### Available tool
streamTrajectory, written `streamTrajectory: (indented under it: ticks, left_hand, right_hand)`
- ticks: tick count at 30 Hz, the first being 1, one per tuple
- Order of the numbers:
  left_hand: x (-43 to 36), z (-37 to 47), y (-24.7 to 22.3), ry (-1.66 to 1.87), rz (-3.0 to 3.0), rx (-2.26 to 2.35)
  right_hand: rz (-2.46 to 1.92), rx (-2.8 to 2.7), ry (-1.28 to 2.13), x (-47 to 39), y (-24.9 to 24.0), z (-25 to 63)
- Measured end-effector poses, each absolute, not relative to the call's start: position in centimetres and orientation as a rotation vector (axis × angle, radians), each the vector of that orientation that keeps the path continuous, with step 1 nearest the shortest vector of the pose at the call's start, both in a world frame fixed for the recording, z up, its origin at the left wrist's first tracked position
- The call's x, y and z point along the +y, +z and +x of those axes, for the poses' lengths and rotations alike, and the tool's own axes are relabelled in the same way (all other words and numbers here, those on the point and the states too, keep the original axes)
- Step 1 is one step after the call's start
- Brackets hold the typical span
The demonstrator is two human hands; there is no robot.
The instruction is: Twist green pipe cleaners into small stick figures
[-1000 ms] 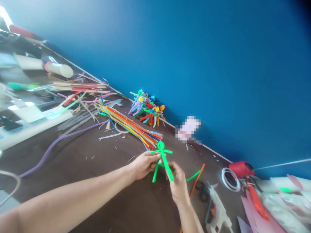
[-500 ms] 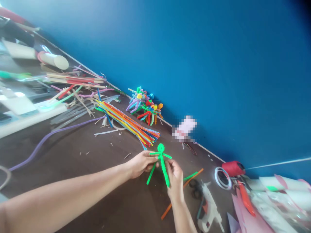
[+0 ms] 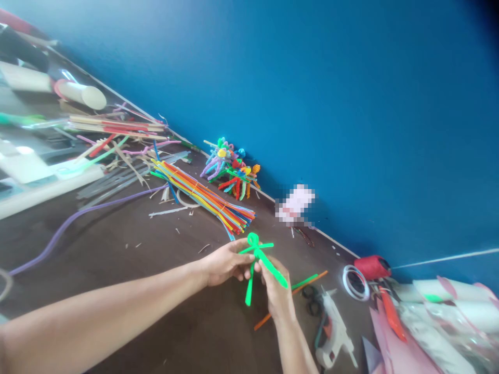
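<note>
A green pipe cleaner figure (image 3: 273, 267) is held up between both hands over the dark table. It has a looped head, two short arms, one thick coiled leg and one thin straight leg. My left hand (image 3: 228, 264) pinches it near the arms from the left. From the right, my right hand (image 3: 277, 291) grips it around the top of the coiled leg, which slants across that hand. Some fingertips are hidden behind the figure. Under and beside my right hand lie an orange pipe cleaner (image 3: 262, 322) and a green pipe cleaner (image 3: 304, 282).
A bundle of coloured pipe cleaners (image 3: 206, 197) lies beyond my hands, with small finished pipe cleaner figures (image 3: 234, 169) by the blue wall. At right are a glue gun (image 3: 334, 332), scissors (image 3: 312, 301), a white ring (image 3: 355, 283) and a red spool (image 3: 372, 267). Loose strips (image 3: 117, 176) clutter the left.
The green figure has turned: its coiled leg now points further right and the thin leg hangs more upright. The head has shifted slightly left. Both hands keep hold of it.
</note>
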State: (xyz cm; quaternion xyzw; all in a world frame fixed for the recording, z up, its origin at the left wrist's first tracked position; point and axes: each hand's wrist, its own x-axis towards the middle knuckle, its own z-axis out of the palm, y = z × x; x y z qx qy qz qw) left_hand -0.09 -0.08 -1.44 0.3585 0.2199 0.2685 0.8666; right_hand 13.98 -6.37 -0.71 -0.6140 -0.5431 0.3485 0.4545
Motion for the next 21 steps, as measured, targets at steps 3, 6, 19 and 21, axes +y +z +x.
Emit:
streamTrajectory:
  ticks: [3, 6, 19, 21]
  left_hand:
    - [-0.5, 0.1, -1.2, 0.517, 0.905, 0.508]
    - [-0.8, 0.3, -1.0, 0.522, 0.986, 0.531]
    - [0.8, -0.9, -0.8, 0.475, 1.378, 0.577]
    - [0.8, -0.7, -1.0, 0.418, 1.455, 0.637]
  right_hand:
    - [-1.442, -1.308, 0.971, -6.4, -0.3, 14.1]
    - [-1.382, -1.341, 1.061, -6.5, 0.2, 13.8]
    - [-1.651, -1.585, 1.211, -6.6, 0.7, 16.2]
    - [-1.633, -1.643, 1.189, -6.6, 1.1, 16.3]
